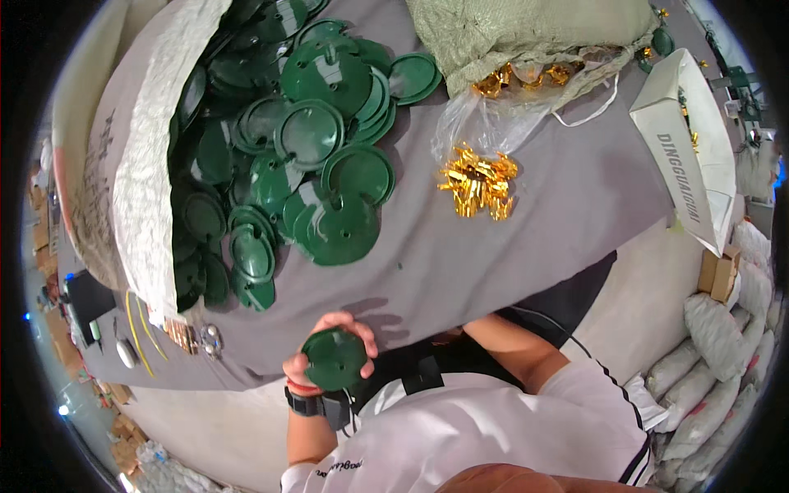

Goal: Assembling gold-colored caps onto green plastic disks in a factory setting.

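My left hand [352, 323] holds a round dark green plastic disc [335, 359] near the front edge of the table, its fingers curled around the rim. A strap and a dark watch sit on that wrist. My right forearm [514, 353] reaches toward the table's front edge, and its hand is almost wholly hidden below the edge, so its fingers do not show. Ahead of my left hand, a large heap of similar green discs [337, 230] spills from an open white woven sack [148, 181]. A small pile of shiny gold metal pieces [478, 185] lies right of the heap.
A second woven sack [534, 33] with a clear plastic liner lies at the back, gold pieces in its mouth. A white box [686, 156] stands at the right edge. Left are a white mouse [126, 353] and yellow cords [138, 333]. Filled sacks [715, 386] are stacked at right.
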`<control>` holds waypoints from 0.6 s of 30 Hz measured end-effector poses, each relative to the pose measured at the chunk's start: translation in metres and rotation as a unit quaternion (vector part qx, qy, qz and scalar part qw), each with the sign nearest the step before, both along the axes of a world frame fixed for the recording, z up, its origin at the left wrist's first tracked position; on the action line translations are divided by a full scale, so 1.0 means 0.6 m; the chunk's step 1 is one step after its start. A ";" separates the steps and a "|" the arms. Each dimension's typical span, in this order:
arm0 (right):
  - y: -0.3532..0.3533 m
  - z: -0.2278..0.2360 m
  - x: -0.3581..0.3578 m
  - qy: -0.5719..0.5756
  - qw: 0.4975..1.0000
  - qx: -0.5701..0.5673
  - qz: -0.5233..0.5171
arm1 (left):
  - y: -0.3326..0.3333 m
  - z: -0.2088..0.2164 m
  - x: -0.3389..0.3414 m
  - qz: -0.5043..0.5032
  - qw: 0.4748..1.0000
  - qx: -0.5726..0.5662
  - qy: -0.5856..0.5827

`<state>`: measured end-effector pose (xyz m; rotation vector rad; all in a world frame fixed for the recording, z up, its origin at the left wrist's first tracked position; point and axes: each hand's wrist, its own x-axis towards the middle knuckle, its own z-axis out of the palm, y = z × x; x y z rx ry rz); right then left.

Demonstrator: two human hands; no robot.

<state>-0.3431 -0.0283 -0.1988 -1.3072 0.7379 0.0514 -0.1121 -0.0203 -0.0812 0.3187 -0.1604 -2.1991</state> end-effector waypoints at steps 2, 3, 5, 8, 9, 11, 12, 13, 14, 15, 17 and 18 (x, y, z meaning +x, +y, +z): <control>0.038 0.035 0.002 0.002 1.000 0.002 0.017 | 0.005 0.008 0.004 0.014 1.000 -0.019 -0.020; 0.071 0.047 -0.001 -0.031 0.987 -0.078 0.139 | 0.009 0.007 0.008 0.016 1.000 -0.020 -0.010; 0.059 0.149 -0.034 -0.108 0.961 -0.163 0.193 | 0.007 0.000 0.012 0.025 0.999 -0.027 -0.010; -0.036 0.352 -0.119 -0.164 0.978 -0.055 -0.117 | -0.001 0.006 0.009 0.024 0.998 -0.050 -0.002; -0.049 0.368 -0.122 -0.088 0.939 -0.078 -0.324 | -0.002 0.009 0.008 0.027 0.998 -0.055 -0.020; -0.100 0.354 -0.126 0.101 0.771 -0.377 -0.502 | -0.002 0.014 0.004 0.037 0.996 -0.064 -0.044; -0.130 0.316 -0.128 0.198 0.614 -0.620 -0.446 | 0.001 0.014 -0.001 0.040 0.996 -0.067 -0.044; -0.142 0.295 -0.127 0.193 0.615 -0.623 -0.443 | 0.005 0.014 -0.010 0.076 0.996 -0.034 -0.042; -0.147 0.278 -0.131 0.231 0.632 -0.615 -0.411 | 0.011 0.015 -0.020 0.109 0.993 0.001 -0.039; -0.142 0.269 -0.131 0.268 0.649 -0.605 -0.376 | 0.020 0.017 -0.031 0.127 0.990 -0.006 -0.059; -0.124 0.272 -0.136 0.286 0.661 -0.601 -0.346 | 0.034 0.030 -0.056 0.142 0.986 -0.017 -0.092; -0.114 0.274 -0.137 0.308 0.669 -0.594 -0.322 | 0.040 0.034 -0.069 0.147 0.981 -0.028 -0.125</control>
